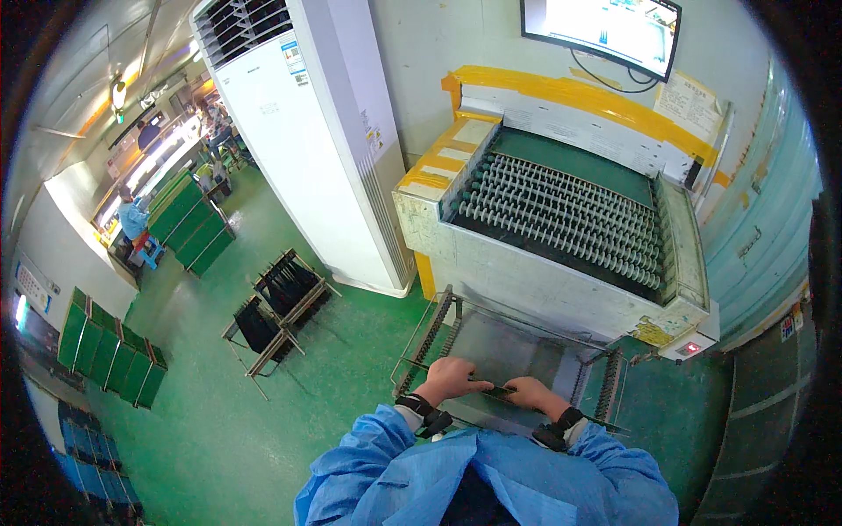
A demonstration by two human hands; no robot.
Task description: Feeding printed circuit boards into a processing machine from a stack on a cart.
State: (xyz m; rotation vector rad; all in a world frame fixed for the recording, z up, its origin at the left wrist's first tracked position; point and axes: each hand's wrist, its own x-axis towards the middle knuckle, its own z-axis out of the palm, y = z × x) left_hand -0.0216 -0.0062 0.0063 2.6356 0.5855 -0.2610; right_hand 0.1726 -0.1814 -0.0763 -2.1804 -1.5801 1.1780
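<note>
Close in front of my body, both hands are over a metal rack with slotted sides (431, 340). My left hand (452, 380) pinches the left end of a thin dark panel (499, 392), seen nearly edge-on. At the panel's other end, my right hand (535, 396) grips it between thumb and fingers. Below and beyond the panel, a flat grey sheet or tray surface (517, 349) shows inside the rack. My hands and sleeves hide part of the rack's near side.
Just beyond the rack stands a roller conveyor machine (561, 215), with a screen (605, 31) above it. A tall white air conditioner (303, 149) rises at its left. Two racks of dark panels (285, 285) stand on the green floor (237, 412). Green stacked crates (110, 346) are farther left.
</note>
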